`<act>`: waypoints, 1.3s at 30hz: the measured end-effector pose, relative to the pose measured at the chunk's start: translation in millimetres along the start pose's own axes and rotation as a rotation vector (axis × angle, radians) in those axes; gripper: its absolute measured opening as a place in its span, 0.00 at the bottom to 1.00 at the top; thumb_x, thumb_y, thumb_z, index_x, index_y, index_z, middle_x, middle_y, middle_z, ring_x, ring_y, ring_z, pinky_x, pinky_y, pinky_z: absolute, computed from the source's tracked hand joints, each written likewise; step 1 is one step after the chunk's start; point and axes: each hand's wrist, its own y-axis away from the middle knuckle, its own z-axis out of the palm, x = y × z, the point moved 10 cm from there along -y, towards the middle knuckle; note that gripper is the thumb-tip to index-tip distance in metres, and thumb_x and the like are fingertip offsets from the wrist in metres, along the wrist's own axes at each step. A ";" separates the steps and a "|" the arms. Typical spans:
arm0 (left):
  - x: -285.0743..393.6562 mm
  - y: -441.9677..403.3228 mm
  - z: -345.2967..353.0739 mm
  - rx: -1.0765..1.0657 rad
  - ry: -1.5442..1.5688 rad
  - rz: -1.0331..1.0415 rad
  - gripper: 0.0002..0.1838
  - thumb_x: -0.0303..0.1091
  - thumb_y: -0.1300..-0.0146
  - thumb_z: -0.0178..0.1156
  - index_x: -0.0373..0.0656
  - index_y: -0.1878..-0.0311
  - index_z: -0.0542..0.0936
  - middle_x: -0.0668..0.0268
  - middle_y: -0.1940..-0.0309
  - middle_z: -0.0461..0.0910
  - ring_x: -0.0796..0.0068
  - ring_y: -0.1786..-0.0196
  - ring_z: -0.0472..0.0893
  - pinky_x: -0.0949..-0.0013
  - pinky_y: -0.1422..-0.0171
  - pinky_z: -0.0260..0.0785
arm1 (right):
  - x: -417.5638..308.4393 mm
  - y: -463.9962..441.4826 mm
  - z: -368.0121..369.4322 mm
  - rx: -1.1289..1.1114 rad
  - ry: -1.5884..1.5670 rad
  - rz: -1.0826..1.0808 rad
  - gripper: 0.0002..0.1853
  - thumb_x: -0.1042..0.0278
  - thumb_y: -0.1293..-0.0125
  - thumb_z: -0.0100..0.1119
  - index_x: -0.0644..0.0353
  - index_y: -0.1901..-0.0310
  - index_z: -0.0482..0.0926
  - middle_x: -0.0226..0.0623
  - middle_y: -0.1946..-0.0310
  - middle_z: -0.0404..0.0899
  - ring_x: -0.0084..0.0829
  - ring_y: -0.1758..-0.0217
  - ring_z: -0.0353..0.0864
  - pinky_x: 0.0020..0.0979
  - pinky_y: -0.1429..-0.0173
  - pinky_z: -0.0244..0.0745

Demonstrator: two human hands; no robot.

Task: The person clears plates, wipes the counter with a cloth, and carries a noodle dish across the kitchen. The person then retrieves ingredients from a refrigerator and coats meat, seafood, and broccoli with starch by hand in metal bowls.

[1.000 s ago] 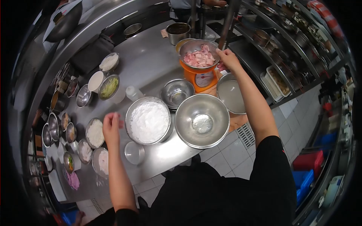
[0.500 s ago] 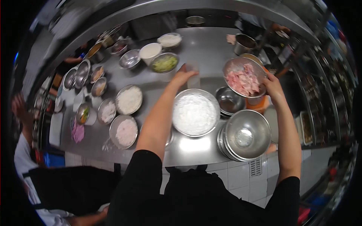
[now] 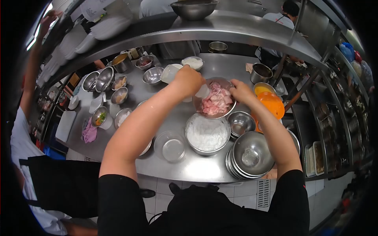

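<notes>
Right hand (image 3: pixel 241 92) pinches the right rim of the meat bowl (image 3: pixel 197 105), which lies just to its left, between both hands. Left hand (image 3: pixel 189 81) is at the bowl's left edge, beside a translucent container (image 3: pixel 203 91); its grip cannot be told. Nearer the body, powder bowl (image 3: pixel 208 134) stands on the tabletop (image 3: pixel 185 168); rightward, orange scale (image 3: pixel 272 105).

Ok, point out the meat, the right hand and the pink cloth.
Meat (image 3: pixel 217 101): head view, middle of the pile.
Right hand (image 3: pixel 243 91): head view, back of the hand.
Pink cloth (image 3: pixel 90 133): head view, middle of its crumpled surface.
</notes>
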 end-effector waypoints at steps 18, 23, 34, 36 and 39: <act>-23.5 -12.4 68.0 0.372 0.955 -0.073 0.37 0.40 0.53 0.69 0.39 0.39 0.70 0.48 0.47 0.78 0.50 0.43 0.78 0.58 0.39 0.70 | 47.9 48.2 -47.1 0.162 -0.289 0.225 0.19 0.62 0.37 0.56 0.65 0.49 0.77 0.44 0.68 0.82 0.36 0.76 0.83 0.35 0.77 0.78; 4.3 -45.9 186.9 0.339 1.380 -0.236 0.42 0.39 0.55 0.68 0.35 0.35 0.66 0.43 0.49 0.79 0.50 0.45 0.80 0.58 0.42 0.72 | 71.7 82.9 -68.4 0.311 -0.256 0.296 0.16 0.70 0.40 0.50 0.63 0.51 0.77 0.34 0.68 0.79 0.26 0.67 0.78 0.29 0.64 0.73; -4.2 70.5 105.5 0.020 2.560 -0.268 0.32 0.51 0.31 0.59 0.44 0.31 0.65 0.57 0.40 0.75 0.64 0.38 0.76 0.58 0.38 0.73 | -35.2 61.1 -15.0 0.087 -0.362 0.088 0.17 0.70 0.37 0.50 0.57 0.47 0.77 0.25 0.63 0.79 0.17 0.64 0.76 0.20 0.63 0.69; -0.1 102.5 103.0 0.113 2.538 -0.372 0.30 0.49 0.31 0.58 0.46 0.31 0.64 0.59 0.41 0.75 0.65 0.39 0.77 0.57 0.39 0.74 | -82.3 61.8 14.2 -0.042 -0.299 0.043 0.15 0.65 0.33 0.52 0.58 0.47 0.78 0.24 0.64 0.80 0.16 0.63 0.75 0.19 0.62 0.69; -16.5 157.7 119.8 0.240 2.563 -0.529 0.25 0.43 0.29 0.56 0.51 0.31 0.65 0.62 0.42 0.74 0.66 0.41 0.78 0.54 0.40 0.76 | -107.3 53.3 58.1 -0.111 -0.488 0.108 0.17 0.57 0.29 0.52 0.60 0.49 0.79 0.27 0.64 0.81 0.17 0.67 0.77 0.19 0.66 0.70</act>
